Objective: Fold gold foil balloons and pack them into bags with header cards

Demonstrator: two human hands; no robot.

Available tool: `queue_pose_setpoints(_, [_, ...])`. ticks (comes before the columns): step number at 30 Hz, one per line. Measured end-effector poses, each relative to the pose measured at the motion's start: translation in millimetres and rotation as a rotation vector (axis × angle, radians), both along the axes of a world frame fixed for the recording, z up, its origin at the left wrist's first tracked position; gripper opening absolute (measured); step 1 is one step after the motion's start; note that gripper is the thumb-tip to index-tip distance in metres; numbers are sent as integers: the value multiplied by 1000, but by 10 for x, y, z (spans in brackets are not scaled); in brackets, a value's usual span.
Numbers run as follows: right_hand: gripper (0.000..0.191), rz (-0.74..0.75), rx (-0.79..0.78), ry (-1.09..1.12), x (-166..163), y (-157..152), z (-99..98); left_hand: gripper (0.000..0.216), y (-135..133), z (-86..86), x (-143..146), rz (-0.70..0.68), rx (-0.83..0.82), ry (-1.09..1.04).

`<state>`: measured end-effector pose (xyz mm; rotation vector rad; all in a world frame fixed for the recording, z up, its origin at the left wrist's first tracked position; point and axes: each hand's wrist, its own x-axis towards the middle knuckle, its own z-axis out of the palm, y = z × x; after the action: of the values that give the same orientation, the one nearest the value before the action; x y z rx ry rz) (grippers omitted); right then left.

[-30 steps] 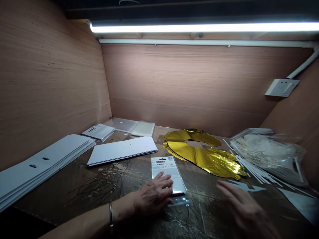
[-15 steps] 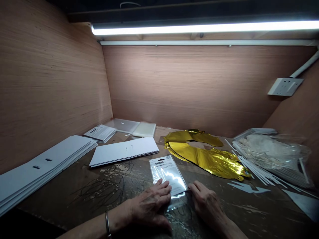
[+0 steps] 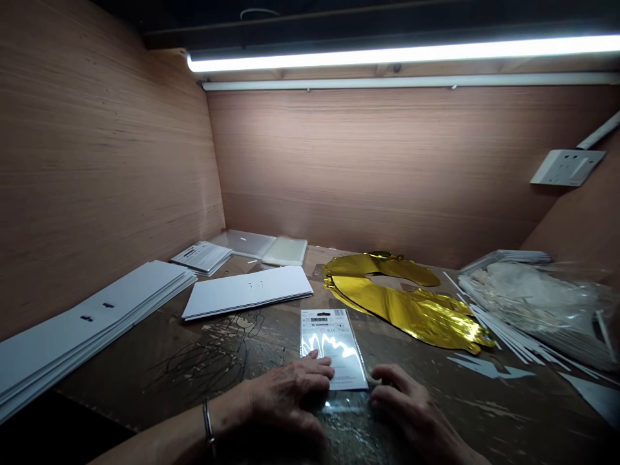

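Note:
A small white printed card in a clear plastic sleeve [image 3: 333, 345] lies flat on the dark worktop [image 3: 203, 368]. My left hand [image 3: 290, 394] rests palm down on its near left corner, fingers stretched flat over the sleeve. My right hand [image 3: 411, 410] sits at the sleeve's near right corner with the fingers curled and the tips pressed on the clear flap. A bracelet circles my left wrist. Gold foil balloons [image 3: 402, 297] lie just beyond the card to the right.
White card stacks lie at the left [image 3: 92, 316] and centre left [image 3: 249, 290]. Clear bags [image 3: 264, 247] and printed cards [image 3: 202, 256] sit at the back. White sticks and a plastic bag [image 3: 537, 300] fill the right. A wall socket [image 3: 566, 166] is at upper right.
My right hand came in from the right and settled at the sleeve's near right corner. The sleeved card shifted slightly and now lies straighter. My left hand stayed on it.

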<state>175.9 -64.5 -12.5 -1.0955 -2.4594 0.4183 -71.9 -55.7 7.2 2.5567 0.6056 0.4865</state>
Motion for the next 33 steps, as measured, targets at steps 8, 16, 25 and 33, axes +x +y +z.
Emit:
queue_pose_setpoints(8, [20, -136, -209, 98, -68, 74, 75, 28, 5, -36, -56, -12, 20, -8])
queue_pose_setpoints(16, [23, 92, -101, -105, -49, -58, 202, 29, 43, -136, -103, -52, 31, -15])
queue_pose_setpoints(25, [19, -273, -179, 11, -241, 13, 3, 23, 6, -82, -63, -9, 56, -64])
queue_pose_setpoints(33, [19, -607, -288, -254, -443, 116, 178, 24, 131, -222, -61, 219, 35, -104])
